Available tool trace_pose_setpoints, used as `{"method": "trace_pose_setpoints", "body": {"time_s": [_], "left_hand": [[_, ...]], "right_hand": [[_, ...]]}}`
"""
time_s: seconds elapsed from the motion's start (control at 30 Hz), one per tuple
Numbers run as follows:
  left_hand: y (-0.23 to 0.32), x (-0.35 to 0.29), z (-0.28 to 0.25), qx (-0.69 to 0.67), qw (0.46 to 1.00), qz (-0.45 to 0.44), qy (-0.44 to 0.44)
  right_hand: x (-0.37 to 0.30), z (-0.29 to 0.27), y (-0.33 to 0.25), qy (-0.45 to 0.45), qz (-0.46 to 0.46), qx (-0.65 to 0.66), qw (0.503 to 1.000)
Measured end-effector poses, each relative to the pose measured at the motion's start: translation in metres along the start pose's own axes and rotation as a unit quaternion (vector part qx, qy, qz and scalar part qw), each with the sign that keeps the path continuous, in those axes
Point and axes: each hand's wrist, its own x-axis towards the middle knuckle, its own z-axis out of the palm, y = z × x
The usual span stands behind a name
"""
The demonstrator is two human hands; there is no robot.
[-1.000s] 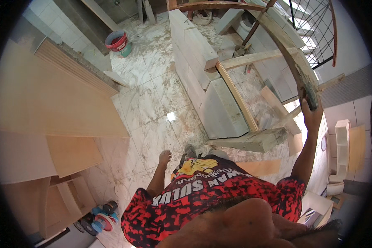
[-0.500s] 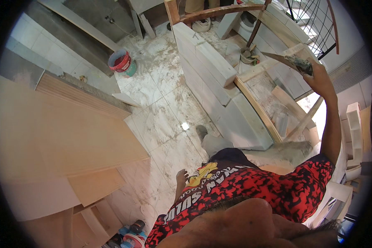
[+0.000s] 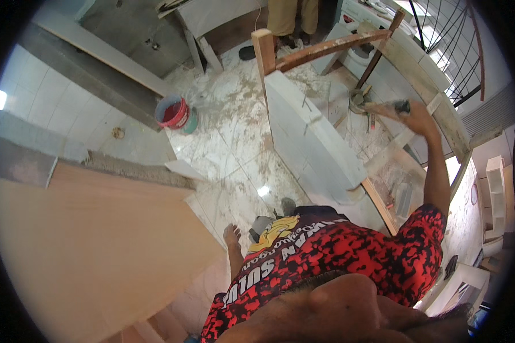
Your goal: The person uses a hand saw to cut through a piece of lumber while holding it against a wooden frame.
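Note:
My right hand (image 3: 422, 121) is stretched out to the far right, closed round the dark handle of a hand saw (image 3: 390, 108). Motion smears the saw, and its blade points left toward a small pail of tools (image 3: 358, 102) on the floor beyond. Below that hand lies the timber-framed opening behind a low white-panelled partition (image 3: 320, 137). My left hand (image 3: 233, 235) hangs low in front of me, fingers apart with nothing in them, between the tiled floor and a large plywood sheet (image 3: 109, 246).
A curved timber rail (image 3: 332, 50) joins a wooden post (image 3: 263, 51) at the partition's end. A red and green bucket (image 3: 174, 114) stands on the dusty tiles. A person in tan trousers (image 3: 283, 17) stands at the back. Dark metal grille bars (image 3: 452, 51) rise at the upper right.
My right hand has swung left and lower with the saw, which is now blurred. My left hand has moved left. The view has shifted, showing more of the person at the back.

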Motion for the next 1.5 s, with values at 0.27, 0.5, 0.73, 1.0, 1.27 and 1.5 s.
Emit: {"method": "trace_pose_setpoints", "body": {"time_s": [0.27,0.5,0.73,1.0,1.27,1.5], "left_hand": [[0.106,0.114,0.066,0.039,0.992,-0.095,-0.069],[0.279,0.259,0.232,0.180,0.927,0.031,-0.328],[0.436,0.246,0.417,0.214,0.837,0.160,-0.478],[0.395,0.187,0.468,0.173,0.825,0.224,-0.490],[0.389,0.167,0.481,0.162,0.789,0.185,-0.564],[0.412,0.163,0.545,0.159,0.719,0.114,-0.667]], "right_hand": [[-0.040,0.063,-0.053,0.083,0.217,0.129,0.964],[-0.065,0.101,-0.152,0.313,0.376,0.093,0.867],[-0.061,0.114,-0.228,0.329,0.498,0.191,0.779],[-0.055,0.147,-0.233,0.428,0.475,0.187,0.746],[-0.008,0.147,-0.244,0.434,0.483,0.270,0.711],[0.025,0.148,-0.287,0.453,0.536,0.267,0.660]]}}
